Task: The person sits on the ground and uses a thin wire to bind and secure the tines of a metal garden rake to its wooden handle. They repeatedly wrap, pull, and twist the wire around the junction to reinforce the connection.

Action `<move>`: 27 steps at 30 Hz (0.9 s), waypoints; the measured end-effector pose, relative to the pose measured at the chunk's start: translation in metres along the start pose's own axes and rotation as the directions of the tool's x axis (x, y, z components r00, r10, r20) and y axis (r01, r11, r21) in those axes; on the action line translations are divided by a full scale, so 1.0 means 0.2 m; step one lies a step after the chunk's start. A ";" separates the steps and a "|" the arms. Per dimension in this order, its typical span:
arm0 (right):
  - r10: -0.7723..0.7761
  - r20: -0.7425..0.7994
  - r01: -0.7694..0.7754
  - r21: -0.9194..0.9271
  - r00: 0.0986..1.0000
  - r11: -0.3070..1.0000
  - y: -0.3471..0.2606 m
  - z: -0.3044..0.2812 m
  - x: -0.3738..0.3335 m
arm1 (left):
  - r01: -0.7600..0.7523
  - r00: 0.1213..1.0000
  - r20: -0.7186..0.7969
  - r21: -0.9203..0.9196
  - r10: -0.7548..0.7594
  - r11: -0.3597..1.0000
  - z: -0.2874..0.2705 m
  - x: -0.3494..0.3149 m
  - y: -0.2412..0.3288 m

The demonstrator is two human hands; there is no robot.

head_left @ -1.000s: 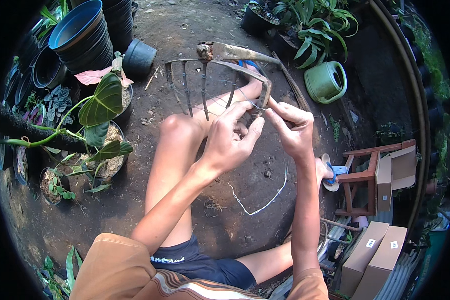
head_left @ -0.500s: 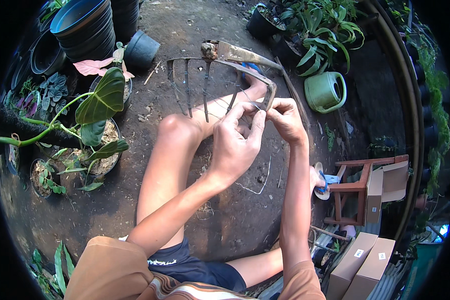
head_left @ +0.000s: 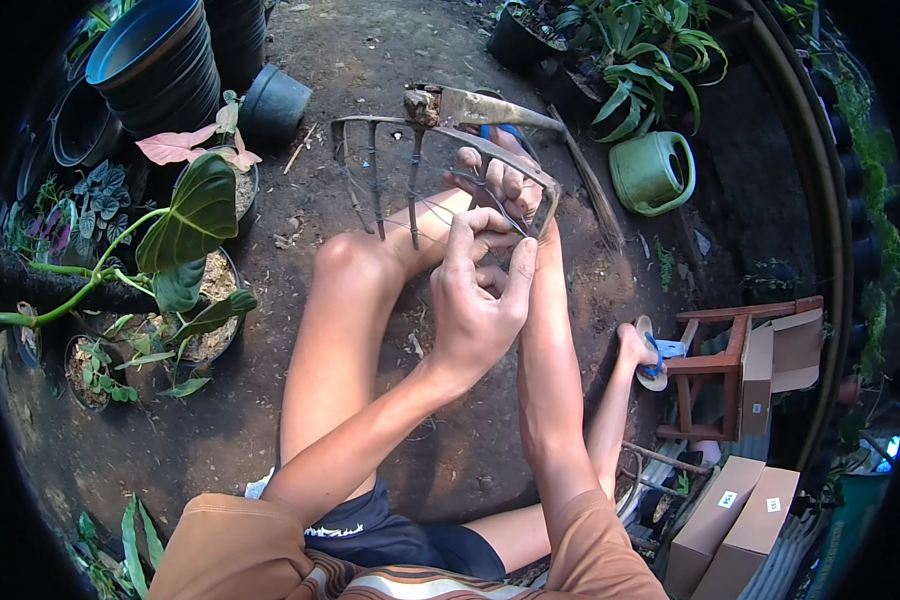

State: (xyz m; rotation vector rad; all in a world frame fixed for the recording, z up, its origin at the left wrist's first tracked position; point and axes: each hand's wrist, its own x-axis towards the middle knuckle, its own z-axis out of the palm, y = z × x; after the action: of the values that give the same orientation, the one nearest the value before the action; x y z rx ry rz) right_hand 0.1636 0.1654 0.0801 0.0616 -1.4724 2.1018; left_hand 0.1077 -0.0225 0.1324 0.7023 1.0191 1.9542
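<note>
A metal rake head (head_left: 410,180) with curved tines is propped before me, its wooden handle stub (head_left: 422,106) at the top. Thin wire (head_left: 497,198) is wound on the tines and strung between them. My left hand (head_left: 480,300) pinches the wire by the tip of the rightmost tine, thumb and forefinger pressed together. Reaching behind that end tine, my right hand (head_left: 515,187) has its fingers curled at the wire inside the rake head; the tine and my left hand hide part of it.
My bent leg (head_left: 345,300) is under the rake. Potted plants (head_left: 195,215) and stacked black pots (head_left: 160,75) stand left. To the right are a green watering can (head_left: 653,175), a wooden stool (head_left: 710,375) and cardboard boxes (head_left: 735,525). A stick (head_left: 590,185) lies on the soil.
My right hand has moved from the outer side of the end tine to behind it, leftward and up. My left hand stays nearly in place. The wire end that hung below no longer shows there.
</note>
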 end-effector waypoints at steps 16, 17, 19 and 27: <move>-0.063 -0.532 -0.172 -0.381 0.844 0.908 -0.26 0.30 -0.16 | 0.288 0.953 0.153 -0.192 -0.261 0.938 -0.07 0.04 0.05; -0.090 -0.722 -0.362 -0.446 0.686 0.819 -0.31 0.35 -0.18 | 0.318 0.943 0.168 -0.189 -0.289 0.929 -0.08 0.04 0.05; -0.420 -0.757 -0.431 -0.639 0.501 0.637 -0.39 0.51 -0.21 | 0.301 0.947 0.172 -0.173 -0.272 0.938 -0.07 0.05 0.04; -0.187 -0.488 -0.517 -0.737 0.852 -0.435 -0.54 1.06 -0.08 | 0.204 0.972 0.150 -0.165 -0.180 0.965 -0.06 0.01 -0.01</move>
State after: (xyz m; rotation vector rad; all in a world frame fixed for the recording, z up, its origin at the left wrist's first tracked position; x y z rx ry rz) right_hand 0.1688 -0.0013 0.2495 -1.3974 -2.4940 -0.0610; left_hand 0.0982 -0.0252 0.1246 0.6011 0.7872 1.7784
